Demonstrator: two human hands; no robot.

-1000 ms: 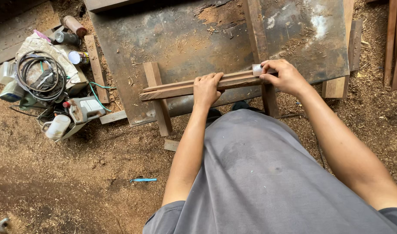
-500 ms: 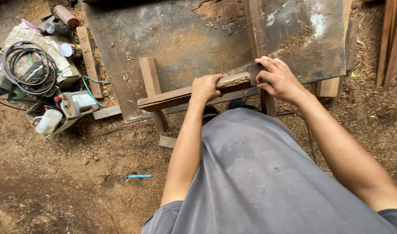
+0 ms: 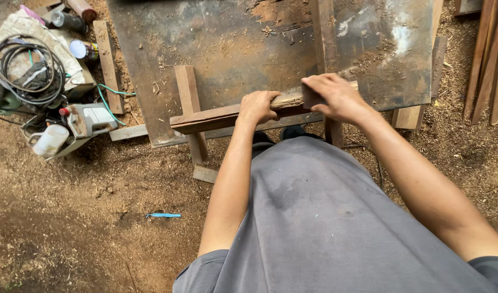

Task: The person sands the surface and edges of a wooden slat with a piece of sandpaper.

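Observation:
A long narrow strip of brown wood (image 3: 211, 116) lies across the near edge of a stained, dusty board used as a worktop (image 3: 232, 49). My left hand (image 3: 258, 106) is closed over the strip near its middle and presses it down. My right hand (image 3: 336, 97) grips a small dark block (image 3: 310, 98), held against the strip just right of the left hand. The strip's right end is hidden under my right hand. My grey shirt fills the lower part of the view.
Wooden legs (image 3: 189, 108) hold up the worktop. At left lie a coiled black cable (image 3: 29, 68), a small power tool (image 3: 91, 119), a white cup (image 3: 49, 141) and cans. Planks (image 3: 490, 59) stand at right. A blue pen-like stick (image 3: 163, 215) lies on the sawdust floor.
My right hand has slid left along the strip toward my left hand, and the pale thing first seen at its fingers no longer shows. The left hand stays in place.

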